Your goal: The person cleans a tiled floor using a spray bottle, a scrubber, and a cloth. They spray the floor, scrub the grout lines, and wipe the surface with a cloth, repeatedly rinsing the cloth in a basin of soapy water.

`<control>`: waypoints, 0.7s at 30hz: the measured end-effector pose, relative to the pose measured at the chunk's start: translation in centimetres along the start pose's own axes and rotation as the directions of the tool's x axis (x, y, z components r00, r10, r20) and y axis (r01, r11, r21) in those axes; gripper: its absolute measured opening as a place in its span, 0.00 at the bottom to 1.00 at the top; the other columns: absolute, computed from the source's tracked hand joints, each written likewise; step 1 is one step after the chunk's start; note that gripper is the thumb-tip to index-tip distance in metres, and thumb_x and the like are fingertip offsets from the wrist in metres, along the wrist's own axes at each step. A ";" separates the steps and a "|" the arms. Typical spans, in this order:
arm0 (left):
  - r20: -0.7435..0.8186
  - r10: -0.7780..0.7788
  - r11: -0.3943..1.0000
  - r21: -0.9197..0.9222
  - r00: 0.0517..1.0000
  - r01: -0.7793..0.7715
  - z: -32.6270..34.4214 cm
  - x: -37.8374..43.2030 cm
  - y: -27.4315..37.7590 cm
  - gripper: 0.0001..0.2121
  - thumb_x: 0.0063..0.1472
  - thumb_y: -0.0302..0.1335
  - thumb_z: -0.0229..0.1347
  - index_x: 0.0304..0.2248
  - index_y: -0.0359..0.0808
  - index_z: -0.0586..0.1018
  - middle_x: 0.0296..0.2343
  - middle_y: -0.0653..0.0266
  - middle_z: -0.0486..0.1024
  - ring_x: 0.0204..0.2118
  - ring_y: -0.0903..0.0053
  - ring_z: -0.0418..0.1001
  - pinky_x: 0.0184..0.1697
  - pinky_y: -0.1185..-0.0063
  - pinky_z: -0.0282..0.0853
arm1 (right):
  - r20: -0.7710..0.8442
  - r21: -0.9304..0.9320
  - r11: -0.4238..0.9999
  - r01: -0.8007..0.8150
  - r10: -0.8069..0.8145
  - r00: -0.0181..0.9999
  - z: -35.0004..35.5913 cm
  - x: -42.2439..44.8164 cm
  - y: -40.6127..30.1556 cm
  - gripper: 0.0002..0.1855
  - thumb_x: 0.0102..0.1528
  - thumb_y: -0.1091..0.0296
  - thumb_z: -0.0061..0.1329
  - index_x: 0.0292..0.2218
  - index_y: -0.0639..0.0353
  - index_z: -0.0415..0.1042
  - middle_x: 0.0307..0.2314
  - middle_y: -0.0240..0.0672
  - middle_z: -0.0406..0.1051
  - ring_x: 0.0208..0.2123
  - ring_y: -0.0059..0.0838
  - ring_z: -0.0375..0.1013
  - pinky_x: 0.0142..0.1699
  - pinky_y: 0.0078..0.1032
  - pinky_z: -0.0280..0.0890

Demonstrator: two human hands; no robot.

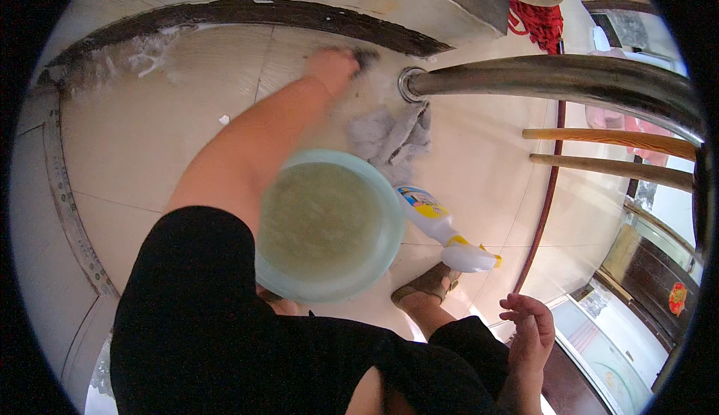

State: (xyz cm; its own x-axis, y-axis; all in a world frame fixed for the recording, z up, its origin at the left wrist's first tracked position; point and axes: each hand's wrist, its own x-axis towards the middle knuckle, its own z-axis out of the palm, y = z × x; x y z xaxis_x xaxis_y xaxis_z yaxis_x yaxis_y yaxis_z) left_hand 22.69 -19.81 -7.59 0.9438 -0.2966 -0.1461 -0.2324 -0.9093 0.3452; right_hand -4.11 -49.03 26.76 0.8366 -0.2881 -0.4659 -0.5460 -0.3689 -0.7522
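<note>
My left hand (pixel 331 69), blurred, reaches out to the tiled floor by the wall's dark baseboard. It grips a small dark scrubber (pixel 366 60), too blurred to name more exactly. Under my left forearm stands a pale green plastic basin (pixel 393 218) of cloudy water, partly hidden by the arm. A crumpled grey cloth (pixel 387 134) lies on the floor beyond the basin. Against the basin's right side lies a white and yellow spray bottle (pixel 429 215), its head toward my foot. My right hand (pixel 531 328) hangs near my knee, fingers loosely bent, holding nothing.
A thick metal pole (pixel 539 80) meets the floor at a round collar. Two wooden legs (pixel 606 151) and a dark red pole (pixel 542 229) stand to the right. A red mop head (pixel 539 24) is at the upper right. White foam (pixel 149 58) streaks the floor's far left.
</note>
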 end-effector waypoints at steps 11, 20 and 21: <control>-0.076 0.049 0.993 0.107 0.996 -0.041 1.5 -0.7 -3.6 0.07 0.49 0.31 0.47 0.25 0.41 0.76 0.30 0.59 0.71 0.31 0.63 0.71 0.34 0.67 0.67 | 0.114 -0.021 0.997 0.069 -0.066 0.991 0.0 -0.2 -0.4 0.16 0.55 0.63 0.38 0.38 0.69 0.64 0.37 0.47 0.67 0.38 0.35 0.68 0.39 0.27 0.65; 0.005 -0.052 0.982 -0.181 0.999 0.052 2.5 -6.3 -3.3 0.11 0.51 0.36 0.48 0.29 0.39 0.74 0.29 0.53 0.71 0.31 0.61 0.71 0.33 0.67 0.67 | 0.087 -0.053 0.998 -0.023 0.028 0.996 0.5 -0.2 0.3 0.16 0.55 0.63 0.38 0.38 0.68 0.64 0.37 0.46 0.67 0.39 0.35 0.68 0.39 0.27 0.65; 0.010 0.057 0.983 -0.173 0.998 -0.055 1.7 -6.1 -2.9 0.11 0.52 0.37 0.47 0.30 0.39 0.74 0.30 0.52 0.71 0.31 0.60 0.71 0.33 0.66 0.67 | 0.107 -0.057 0.998 -0.006 0.012 0.994 0.3 -0.1 0.2 0.16 0.55 0.63 0.38 0.38 0.68 0.64 0.37 0.46 0.67 0.39 0.35 0.68 0.39 0.27 0.65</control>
State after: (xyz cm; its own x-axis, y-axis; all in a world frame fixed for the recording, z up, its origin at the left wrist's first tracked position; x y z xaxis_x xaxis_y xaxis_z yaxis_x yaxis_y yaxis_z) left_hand 17.24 -15.90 -9.26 0.9264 -0.3512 -0.1356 -0.2392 -0.8274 0.5082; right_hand -4.31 -48.76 26.53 0.8301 -0.1961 -0.5220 -0.5524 -0.4171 -0.7218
